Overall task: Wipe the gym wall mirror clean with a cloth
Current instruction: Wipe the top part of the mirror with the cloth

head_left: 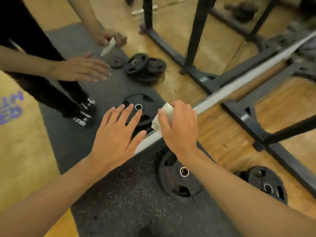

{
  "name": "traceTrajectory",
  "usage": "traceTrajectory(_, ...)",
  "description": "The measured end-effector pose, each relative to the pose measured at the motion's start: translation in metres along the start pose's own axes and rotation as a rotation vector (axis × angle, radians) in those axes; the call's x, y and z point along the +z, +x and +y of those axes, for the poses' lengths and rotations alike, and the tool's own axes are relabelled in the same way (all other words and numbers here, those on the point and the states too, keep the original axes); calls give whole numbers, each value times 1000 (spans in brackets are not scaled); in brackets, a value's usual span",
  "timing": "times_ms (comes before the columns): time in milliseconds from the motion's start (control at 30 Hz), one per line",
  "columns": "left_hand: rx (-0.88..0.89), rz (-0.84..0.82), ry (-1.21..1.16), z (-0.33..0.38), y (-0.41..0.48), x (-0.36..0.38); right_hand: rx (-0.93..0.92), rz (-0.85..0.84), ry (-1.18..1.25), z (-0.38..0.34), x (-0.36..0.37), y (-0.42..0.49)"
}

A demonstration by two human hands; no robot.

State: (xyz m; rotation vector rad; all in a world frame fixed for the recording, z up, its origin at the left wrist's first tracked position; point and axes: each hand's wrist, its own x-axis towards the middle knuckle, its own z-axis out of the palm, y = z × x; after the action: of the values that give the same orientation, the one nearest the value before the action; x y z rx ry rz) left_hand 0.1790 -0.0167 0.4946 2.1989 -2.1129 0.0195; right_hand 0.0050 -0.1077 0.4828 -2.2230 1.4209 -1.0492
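Note:
The wall mirror (106, 93) fills the upper left, and its white bottom strip (239, 81) runs diagonally across the view. My right hand (179, 127) grips a crumpled white cloth (163, 113) just above that strip, near the glass's lower edge. My left hand (118, 132) is beside it, fingers straight and spread, holding nothing, in front of the glass. In the mirror, both hands appear again higher up, apart from the real ones, with the reflected cloth (108, 47) showing.
Black weight plates (183, 175) (266, 183) lie on the speckled rubber mat close to the mirror's foot. A black rack base (256, 127) crosses the wooden floor at right. The mirror reflects more plates, the rack's posts and my dark trousers and shoes.

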Motion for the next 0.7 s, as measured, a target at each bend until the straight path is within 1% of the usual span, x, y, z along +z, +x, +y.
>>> traceTrajectory(100,-78,119,71,-21,-16,-134,-145,25,116,-112,-57,57)
traceTrajectory(200,-173,245,119,-46,-49,-258,-251,66,256,-227,-112,96)
traceTrajectory(300,-258,406,178,-70,-99,-377,-372,92,410,-341,-163,117)
traceTrajectory(400,-342,560,275,-92,-162,-483,-510,108,543,-454,-205,118)
traceTrajectory(533,-423,703,412,-126,-249,-590,-664,144,714,-592,-246,96)
traceTrajectory(700,-539,802,542,-193,-365,-673,-802,173,788,-739,-259,55)
